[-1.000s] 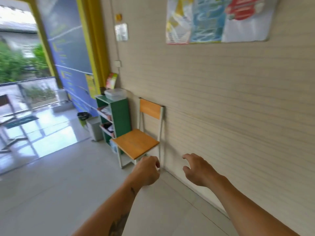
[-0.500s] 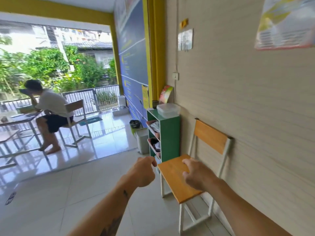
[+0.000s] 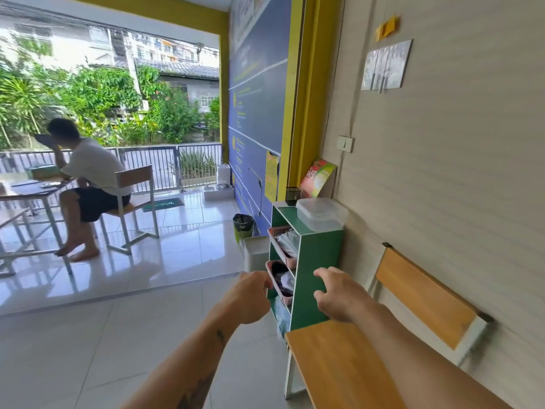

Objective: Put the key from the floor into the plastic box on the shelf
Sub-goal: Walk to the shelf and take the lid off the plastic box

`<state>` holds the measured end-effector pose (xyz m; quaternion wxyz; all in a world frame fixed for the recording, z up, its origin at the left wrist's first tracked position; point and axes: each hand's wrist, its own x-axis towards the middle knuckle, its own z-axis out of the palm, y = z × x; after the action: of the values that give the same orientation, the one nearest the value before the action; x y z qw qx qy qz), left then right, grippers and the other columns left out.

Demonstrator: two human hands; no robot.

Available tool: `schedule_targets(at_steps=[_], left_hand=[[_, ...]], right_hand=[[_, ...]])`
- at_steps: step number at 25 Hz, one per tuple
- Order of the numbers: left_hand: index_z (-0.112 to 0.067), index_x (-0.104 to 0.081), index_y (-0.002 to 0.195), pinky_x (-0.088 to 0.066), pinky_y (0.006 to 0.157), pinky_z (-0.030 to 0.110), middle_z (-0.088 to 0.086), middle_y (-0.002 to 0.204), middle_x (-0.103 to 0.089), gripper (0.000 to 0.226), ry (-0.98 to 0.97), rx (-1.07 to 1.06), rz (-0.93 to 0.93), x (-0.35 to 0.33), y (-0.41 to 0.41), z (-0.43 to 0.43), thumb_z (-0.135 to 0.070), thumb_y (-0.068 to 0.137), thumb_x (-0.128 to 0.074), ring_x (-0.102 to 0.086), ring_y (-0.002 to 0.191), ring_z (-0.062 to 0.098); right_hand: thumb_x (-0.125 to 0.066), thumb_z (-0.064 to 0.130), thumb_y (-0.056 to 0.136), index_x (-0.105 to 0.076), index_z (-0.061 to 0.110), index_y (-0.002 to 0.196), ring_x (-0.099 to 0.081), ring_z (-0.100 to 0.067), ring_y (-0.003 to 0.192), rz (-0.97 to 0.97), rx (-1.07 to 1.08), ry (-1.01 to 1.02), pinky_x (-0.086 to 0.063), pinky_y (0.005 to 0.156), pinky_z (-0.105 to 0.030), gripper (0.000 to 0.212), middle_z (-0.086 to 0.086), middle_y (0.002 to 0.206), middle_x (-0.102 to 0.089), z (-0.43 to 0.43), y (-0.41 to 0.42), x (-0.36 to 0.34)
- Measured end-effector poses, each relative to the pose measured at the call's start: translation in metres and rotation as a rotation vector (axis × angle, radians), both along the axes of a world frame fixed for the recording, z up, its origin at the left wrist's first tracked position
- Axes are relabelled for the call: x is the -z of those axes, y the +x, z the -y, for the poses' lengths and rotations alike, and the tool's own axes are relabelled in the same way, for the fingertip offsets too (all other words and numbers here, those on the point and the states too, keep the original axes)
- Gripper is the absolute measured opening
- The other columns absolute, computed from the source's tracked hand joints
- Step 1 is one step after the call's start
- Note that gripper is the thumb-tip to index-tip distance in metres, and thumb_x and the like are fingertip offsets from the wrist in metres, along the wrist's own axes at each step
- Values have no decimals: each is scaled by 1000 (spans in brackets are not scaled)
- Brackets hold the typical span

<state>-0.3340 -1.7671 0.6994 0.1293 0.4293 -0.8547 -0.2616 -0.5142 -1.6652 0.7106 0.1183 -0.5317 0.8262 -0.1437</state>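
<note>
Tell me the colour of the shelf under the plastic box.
Green shelf, head view.

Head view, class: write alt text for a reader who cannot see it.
Two bare hands, a fisted left hand and a loosely open right hand, reach toward a green wooden shelf topped by a lidded clear plastic box, beside a wooden-seated chair.

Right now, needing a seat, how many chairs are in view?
2: one wooden chair against the wall beside the green shelf, another chair under the seated person on the porch. Others may be hidden.

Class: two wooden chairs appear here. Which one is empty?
The near chair against the right wall, beside the green shelf. The far chair by the railing has a person sitting on it.
</note>
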Motion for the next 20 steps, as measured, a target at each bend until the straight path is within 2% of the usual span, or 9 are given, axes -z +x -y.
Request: schedule_targets(at_steps=[6, 9, 13, 16, 20], left_hand=[[-16, -63, 108, -56, 83, 40, 9, 104, -60, 36, -35, 32, 46, -8, -33, 149, -4, 81, -42, -62, 93, 29], [-17, -63, 111, -56, 82, 36, 7, 103, -56, 40, -16, 71, 46, -7, -64, 210, -3, 80, -41, -62, 94, 28], [-17, -64, 106, -58, 77, 41, 8, 101, -59, 37, -15, 97, 29, 2, -128, 294, -7, 78, -42, -63, 91, 31], [-25, -65, 100, -58, 79, 38, 6, 105, -61, 38, -24, 95, -3, 5, -182, 351, -10, 74, -41, -63, 90, 26], [-21, -67, 94, -57, 75, 37, 5, 97, -65, 36, -9, 105, -61, 1, -250, 417, -6, 73, -42, -64, 85, 26]], right_hand=[[-49, 31, 90, -49, 19, 136, -51, -26, 123, 58, 65, -21, -43, 101, -38, 48, -6, 138, -50, 138, -19, -6], [-46, 29, 90, -49, 16, 136, -52, -26, 123, 59, 100, -10, -44, 101, -39, 48, -7, 138, -51, 198, -44, 0], [-47, 27, 88, -46, 15, 139, -48, -25, 128, 60, 116, -15, -41, 106, -39, 52, -8, 142, -49, 276, -104, 10], [-48, 28, 90, -41, 16, 146, -44, -25, 134, 53, 134, -22, -38, 110, -40, 58, -7, 151, -42, 329, -162, 10], [-48, 27, 91, -38, 15, 148, -44, -27, 134, -5, 152, -9, -38, 109, -39, 60, -8, 150, -43, 393, -233, 4]])
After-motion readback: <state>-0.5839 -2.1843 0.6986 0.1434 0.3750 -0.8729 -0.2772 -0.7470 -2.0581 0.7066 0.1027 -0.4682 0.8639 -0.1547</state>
